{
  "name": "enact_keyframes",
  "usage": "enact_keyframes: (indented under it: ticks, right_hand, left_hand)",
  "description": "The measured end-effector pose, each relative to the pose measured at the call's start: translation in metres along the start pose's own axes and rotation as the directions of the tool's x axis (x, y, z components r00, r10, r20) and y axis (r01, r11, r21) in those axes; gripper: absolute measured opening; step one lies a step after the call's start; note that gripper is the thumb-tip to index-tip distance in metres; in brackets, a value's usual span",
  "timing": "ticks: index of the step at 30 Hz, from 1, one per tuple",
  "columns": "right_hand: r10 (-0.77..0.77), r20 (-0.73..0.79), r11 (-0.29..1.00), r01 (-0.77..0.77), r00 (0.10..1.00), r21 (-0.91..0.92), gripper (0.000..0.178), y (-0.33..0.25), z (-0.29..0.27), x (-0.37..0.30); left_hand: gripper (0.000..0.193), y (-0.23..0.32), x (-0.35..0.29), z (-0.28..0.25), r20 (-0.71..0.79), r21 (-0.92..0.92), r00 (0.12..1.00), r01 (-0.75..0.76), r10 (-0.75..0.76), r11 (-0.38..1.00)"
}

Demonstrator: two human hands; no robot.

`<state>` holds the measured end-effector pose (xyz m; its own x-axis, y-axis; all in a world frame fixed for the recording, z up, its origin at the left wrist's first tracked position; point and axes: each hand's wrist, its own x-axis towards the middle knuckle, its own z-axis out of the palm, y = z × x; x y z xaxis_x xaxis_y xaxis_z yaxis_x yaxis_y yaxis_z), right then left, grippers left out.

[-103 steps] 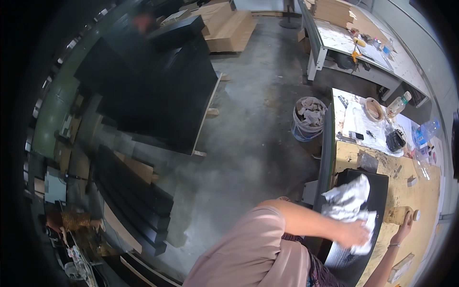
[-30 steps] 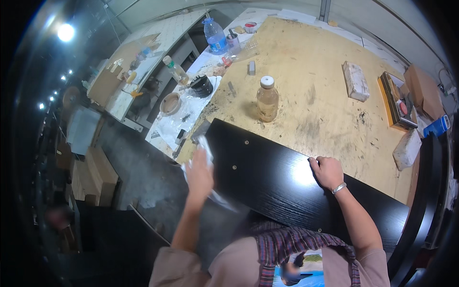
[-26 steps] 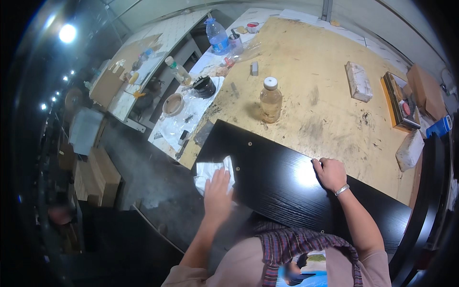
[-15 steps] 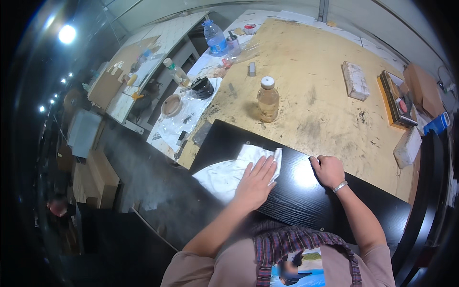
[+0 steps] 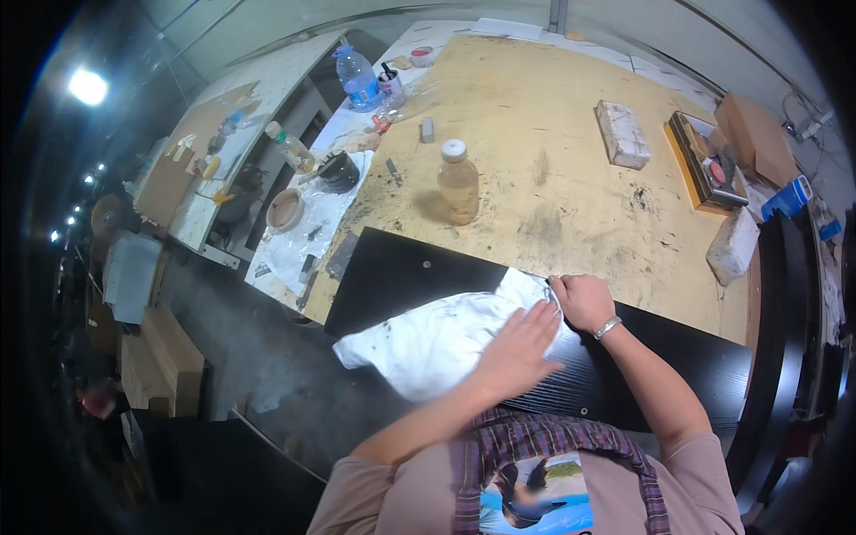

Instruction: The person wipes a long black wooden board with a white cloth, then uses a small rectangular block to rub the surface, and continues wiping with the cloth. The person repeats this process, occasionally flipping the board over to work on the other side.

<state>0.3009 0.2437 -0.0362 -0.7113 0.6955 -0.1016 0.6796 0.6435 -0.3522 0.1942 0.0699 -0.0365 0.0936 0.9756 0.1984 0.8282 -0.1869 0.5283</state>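
Note:
A long black wood-grain board (image 5: 383,278) lies across the near side of the bench. Flat on a white cloth (image 5: 437,337), my left hand (image 5: 519,355) presses it against the board with fingers stretched out. Dark specks mark the cloth, and its left part drapes over the board's near edge. My right hand (image 5: 584,303), with a silver bracelet at the wrist, is curled over the board's far edge just right of the cloth. Its fingertips are hidden. Beyond the board stands a white-capped bottle of yellowish liquid (image 5: 459,189).
On the bench's left lie a black tub (image 5: 339,172), a round bowl (image 5: 285,209) and a large blue-tinted bottle (image 5: 358,82). A pale wrapped block (image 5: 622,134) and an open box of items (image 5: 706,165) sit on the right. Cardboard (image 5: 169,352) stands low at left.
My left hand has slid right along the board with the cloth, close to my right hand. My right hand keeps its place at the far edge. The whole view has shifted slightly.

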Motion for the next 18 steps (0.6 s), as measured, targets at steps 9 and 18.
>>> enact_keyframes:
  ticks: [9,18]
  right_hand:
    - [-0.010,0.013,1.000,0.010,1.000,-0.012,0.058,-0.009,-0.002,0.000]
    - [-0.011,-0.007,0.999,0.011,1.000,0.033,0.043,0.013,0.006,-0.003]
  left_hand:
    - [0.076,-0.047,0.009,-0.024,-0.067,0.183,0.964,0.267,-0.258,0.946]
    - [0.074,-0.152,-0.060,-0.082,-0.286,0.358,0.845,0.532,-0.452,0.767]
